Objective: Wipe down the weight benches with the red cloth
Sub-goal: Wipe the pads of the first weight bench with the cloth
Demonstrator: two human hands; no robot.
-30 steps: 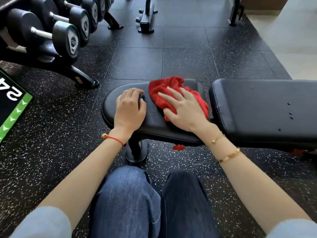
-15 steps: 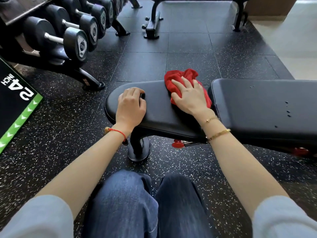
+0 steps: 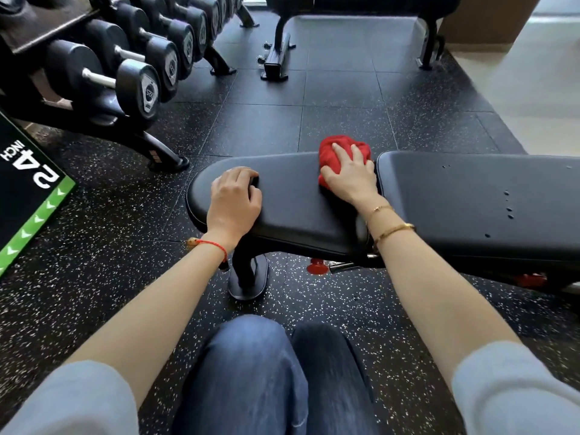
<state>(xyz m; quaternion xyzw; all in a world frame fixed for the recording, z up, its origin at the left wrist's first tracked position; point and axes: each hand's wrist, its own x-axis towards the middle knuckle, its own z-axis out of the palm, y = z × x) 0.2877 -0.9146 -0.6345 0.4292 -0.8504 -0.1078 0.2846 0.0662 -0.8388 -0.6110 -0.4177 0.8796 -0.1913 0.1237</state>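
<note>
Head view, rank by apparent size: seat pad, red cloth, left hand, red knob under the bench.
1. seat pad, largest.
2-3. left hand and red cloth: unsure, since the right hand covers part of the cloth.
4. red knob, smallest.

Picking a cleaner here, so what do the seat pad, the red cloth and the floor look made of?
Seat pad: probably vinyl or faux leather, smooth black, slight sheen. Red cloth: soft fabric, bunching in folds. Floor: likely rubber tiles, matte black with white flecks, seams showing.
</note>
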